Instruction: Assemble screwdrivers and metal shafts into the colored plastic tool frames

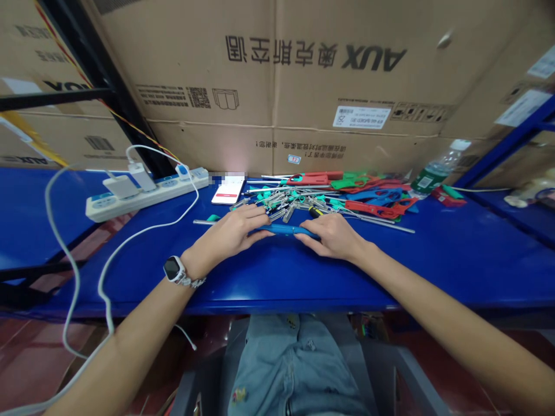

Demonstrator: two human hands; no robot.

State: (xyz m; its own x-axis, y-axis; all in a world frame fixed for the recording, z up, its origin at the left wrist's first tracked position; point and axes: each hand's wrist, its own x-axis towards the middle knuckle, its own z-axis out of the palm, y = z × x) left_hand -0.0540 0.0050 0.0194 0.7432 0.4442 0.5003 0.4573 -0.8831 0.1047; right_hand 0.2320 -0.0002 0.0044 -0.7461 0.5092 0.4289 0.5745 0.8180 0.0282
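A slim blue plastic handle shell (284, 230), like that of a long-nosed lighter, lies level between my two hands just above the blue table. My left hand (240, 231) pinches its left end, and my right hand (332, 234) closes around its right end. Left of my left hand a metal tube (203, 222) sticks out; its join with the shell is hidden. Just beyond my hands is a pile of lighter parts: metal rods, clear small tanks (289, 212), red shells (314, 179), blue shells (381, 196) and green shells (349, 181). A yellow and black piece (315, 212) touches or nearly touches my right fingers.
At the left, a white power strip (160, 190) holds plugged chargers with a loose white cable. A phone (228, 189) rests behind my left hand. A green-labelled bottle (437, 170) stands at the right. Large cardboard boxes (303, 86) wall off the back of the table (260, 283).
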